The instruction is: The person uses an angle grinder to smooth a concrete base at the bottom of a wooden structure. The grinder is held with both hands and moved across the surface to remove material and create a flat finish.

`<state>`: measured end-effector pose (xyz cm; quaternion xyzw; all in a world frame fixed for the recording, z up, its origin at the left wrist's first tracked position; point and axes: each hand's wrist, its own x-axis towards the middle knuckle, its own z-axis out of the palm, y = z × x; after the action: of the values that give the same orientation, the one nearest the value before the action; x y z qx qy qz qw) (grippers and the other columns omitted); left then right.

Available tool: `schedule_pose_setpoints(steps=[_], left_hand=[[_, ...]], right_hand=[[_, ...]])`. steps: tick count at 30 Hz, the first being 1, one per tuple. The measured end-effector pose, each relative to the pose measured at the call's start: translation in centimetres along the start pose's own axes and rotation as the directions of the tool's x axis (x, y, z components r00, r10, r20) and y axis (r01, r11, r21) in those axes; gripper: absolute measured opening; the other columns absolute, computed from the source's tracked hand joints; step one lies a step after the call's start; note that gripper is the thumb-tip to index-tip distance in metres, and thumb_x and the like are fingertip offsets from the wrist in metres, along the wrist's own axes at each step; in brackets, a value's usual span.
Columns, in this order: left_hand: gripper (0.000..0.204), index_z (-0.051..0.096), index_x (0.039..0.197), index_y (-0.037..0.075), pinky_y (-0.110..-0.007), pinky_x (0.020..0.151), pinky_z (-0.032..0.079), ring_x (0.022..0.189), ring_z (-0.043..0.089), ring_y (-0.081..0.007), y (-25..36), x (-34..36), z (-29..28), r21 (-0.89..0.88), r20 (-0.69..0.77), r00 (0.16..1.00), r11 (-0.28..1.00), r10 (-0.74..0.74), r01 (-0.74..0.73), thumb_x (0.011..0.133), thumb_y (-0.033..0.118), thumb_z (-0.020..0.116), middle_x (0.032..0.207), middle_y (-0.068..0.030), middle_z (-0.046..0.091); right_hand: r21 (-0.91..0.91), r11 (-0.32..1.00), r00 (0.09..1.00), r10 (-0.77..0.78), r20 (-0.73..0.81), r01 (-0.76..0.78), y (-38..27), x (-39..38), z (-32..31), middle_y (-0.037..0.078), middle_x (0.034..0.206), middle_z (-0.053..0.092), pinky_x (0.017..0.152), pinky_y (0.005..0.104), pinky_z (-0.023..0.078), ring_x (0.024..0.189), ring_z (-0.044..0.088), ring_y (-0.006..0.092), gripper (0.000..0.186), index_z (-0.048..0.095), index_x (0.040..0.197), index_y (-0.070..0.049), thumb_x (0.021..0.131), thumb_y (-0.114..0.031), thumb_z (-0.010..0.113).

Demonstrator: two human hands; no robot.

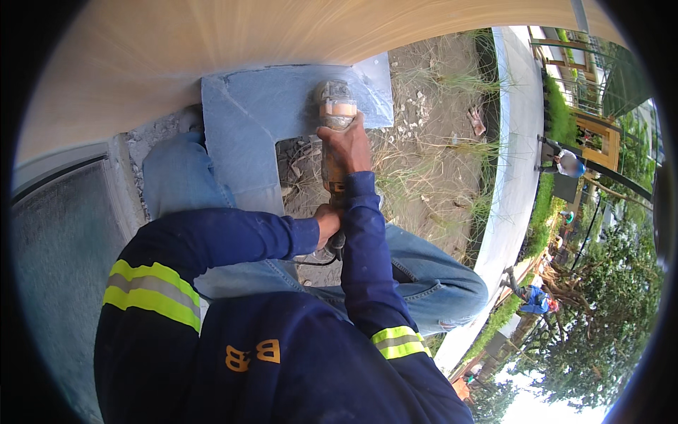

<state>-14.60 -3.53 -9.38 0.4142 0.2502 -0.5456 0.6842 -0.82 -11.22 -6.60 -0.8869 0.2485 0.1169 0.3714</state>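
Observation:
An orange angle grinder (332,173), dusty at its head, is in both of my hands. My right hand (349,145) wraps round its body just behind the head. My left hand (328,223) is closed round its rear end, where a dark cord (314,263) comes out. The grinder's head lies over the grey stone slab (247,106), near its right part; the disc is hidden beneath, so contact cannot be made out. The slab is bent like an L, with one leg running back toward my knees.
A tan wall (176,42) rises along the slab's far edge. Right of the slab lies soil (431,169) with grass tufts and stone chips, then a pale concrete kerb (519,141). A framed glass panel (70,233) stands at left. Several people, one in blue (534,299), are far off right.

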Motion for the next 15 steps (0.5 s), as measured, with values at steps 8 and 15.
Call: schedule_pose_setpoints(steps=[8, 15], left_hand=[[0.036, 0.065, 0.127, 0.006, -0.04, 0.078, 0.054, 0.09, 0.066, -0.0196, -2.3, -1.5, -3.2, 0.096, 0.075, 0.985, 0.984, -0.155, 0.148, 0.097, 0.026, 0.068, 0.105, -0.0067, 0.07], [0.052, 0.048, 0.138, 0.008, -0.05, 0.096, 0.05, 0.108, 0.063, -0.0247, -2.1, -4.7, -4.9, -0.067, 0.181, 0.979, 0.992, -0.09, 0.103, 0.091, 0.011, 0.07, 0.122, -0.0093, 0.064]], right_hand=[[0.083, 0.994, 0.992, -0.079, 0.101, 0.071, 1.5, -1.8, 2.7, 0.029, 0.107, 0.073, 0.089, 0.0478, 0.055, 0.1, 0.072, 0.0458, 0.08, 0.047, 0.132, 0.001, 0.071, -0.033, 0.084], [0.069, 0.997, 0.996, 0.034, 0.082, -0.04, 2.8, -5.1, 1.9, 0.031, 0.104, 0.072, 0.088, 0.0487, 0.056, 0.098, 0.072, 0.0459, 0.08, 0.047, 0.128, 0.005, 0.071, -0.037, 0.084]])
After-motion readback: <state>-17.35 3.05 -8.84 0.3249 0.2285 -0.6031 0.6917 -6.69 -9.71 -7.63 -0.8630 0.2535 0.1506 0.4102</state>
